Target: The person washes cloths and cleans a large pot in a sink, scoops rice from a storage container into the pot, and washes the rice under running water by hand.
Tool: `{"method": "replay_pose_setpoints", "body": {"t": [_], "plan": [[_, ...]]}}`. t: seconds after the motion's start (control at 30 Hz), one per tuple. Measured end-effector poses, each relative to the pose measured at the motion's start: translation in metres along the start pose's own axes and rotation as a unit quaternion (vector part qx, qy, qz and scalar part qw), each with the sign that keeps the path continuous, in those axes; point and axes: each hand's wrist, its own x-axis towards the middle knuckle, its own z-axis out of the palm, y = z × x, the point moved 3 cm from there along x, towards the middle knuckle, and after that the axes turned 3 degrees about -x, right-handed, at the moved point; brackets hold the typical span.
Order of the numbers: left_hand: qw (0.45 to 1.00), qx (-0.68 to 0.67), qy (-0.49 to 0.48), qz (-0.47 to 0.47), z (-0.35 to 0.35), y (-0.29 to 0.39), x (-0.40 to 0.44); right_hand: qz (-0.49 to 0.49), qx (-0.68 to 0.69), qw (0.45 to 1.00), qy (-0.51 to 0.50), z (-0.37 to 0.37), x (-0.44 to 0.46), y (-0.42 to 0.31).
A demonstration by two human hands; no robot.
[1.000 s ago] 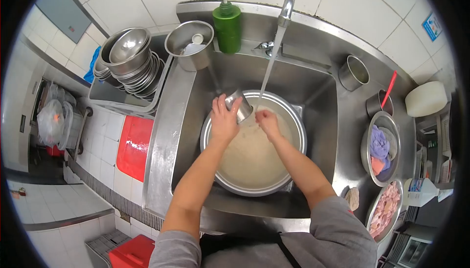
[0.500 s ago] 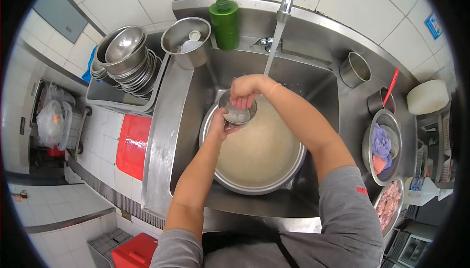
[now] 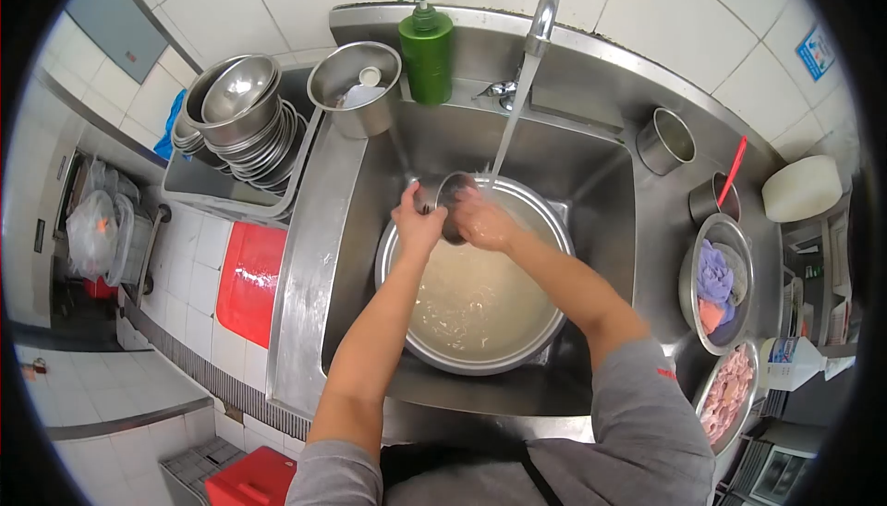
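Over a large round pot of cloudy liquid in the sink, my left hand grips a small metal cup from its left side. The cup is tilted, its mouth facing right. My right hand is at the cup's mouth, with its fingertips partly hidden at the rim; whether it holds anything is not visible. Water runs from the faucet into the pot, just behind my right hand.
A green pump bottle and a metal pot stand behind the sink. Stacked bowls fill a grey bin at left. Along the right are metal cups, a bowl of cloths and a bowl of raw meat.
The cup has gone from upright to tilted. My right hand has moved from above the cup's opening to its right side, and the forearm has swung lower.
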Motion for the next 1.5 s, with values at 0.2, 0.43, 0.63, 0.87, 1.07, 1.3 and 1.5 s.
{"method": "replay_pose_setpoints", "body": {"t": [0.2,0.43,0.63,0.87,1.07,1.3,1.5], "plan": [[0.984,0.02,-0.122,-0.126,0.003,0.018,-0.009,0.197,0.214,0.917,0.273,0.017,-0.038,-0.048],[0.993,-0.029,-0.105,0.051,0.018,0.055,-0.026,0.561,0.48,0.655,0.159,0.058,-0.006,0.027],[0.945,-0.221,-0.231,0.069,0.036,0.093,-0.011,0.241,0.413,0.873,-0.097,0.021,0.013,-0.004],[0.919,-0.259,-0.291,-0.051,0.023,0.109,-0.023,0.367,0.056,0.928,-0.044,-0.127,-0.087,-0.02],[0.993,-0.08,-0.066,-0.062,-0.002,-0.034,-0.032,0.415,-0.268,0.809,0.319,-0.182,-0.198,0.055],[0.891,0.048,0.06,-0.448,-0.04,-0.22,-0.071,0.388,-0.413,0.737,0.369,-0.175,-0.2,0.062],[0.927,0.14,0.023,-0.348,-0.041,-0.191,-0.086,0.437,0.054,0.875,0.202,0.009,-0.106,0.118]]}}
